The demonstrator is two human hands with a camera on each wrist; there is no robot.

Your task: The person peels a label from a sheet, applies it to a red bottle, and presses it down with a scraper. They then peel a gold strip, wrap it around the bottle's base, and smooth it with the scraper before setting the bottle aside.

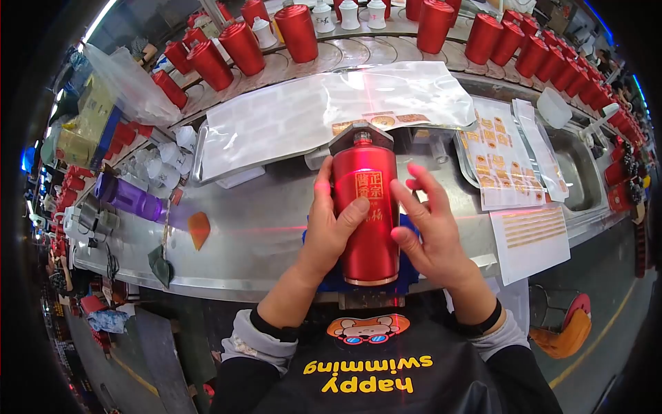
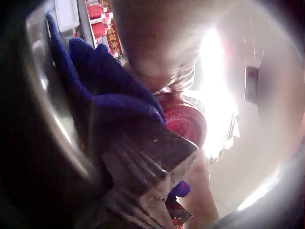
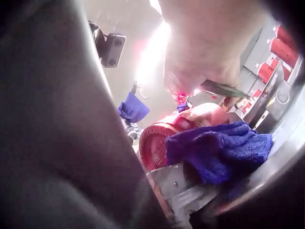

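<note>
A red metallic bottle (image 1: 367, 248) with gold characters on its front lies in front of me, its neck pointing away. My left hand (image 1: 323, 231) holds it from the left side, thumb across the front near the gold lettering. Beside its right edge my right hand (image 1: 438, 238) is spread, fingers slightly bent, thumb tip close to the bottle. A blue cloth (image 3: 219, 148) lies beneath the bottle over a block-like support (image 2: 157, 152). In both wrist views the bottle's round embossed base (image 3: 153, 149) shows beside the cloth.
Behind the bottle lies a clear-covered sheet (image 1: 276, 127) with gold labels at its edge. Label sheets (image 1: 507, 155) and a striped sheet (image 1: 531, 238) lie right, near a sink (image 1: 583, 172). Red bottles (image 1: 296, 34) line the conveyor. A purple bottle (image 1: 131, 196) lies left.
</note>
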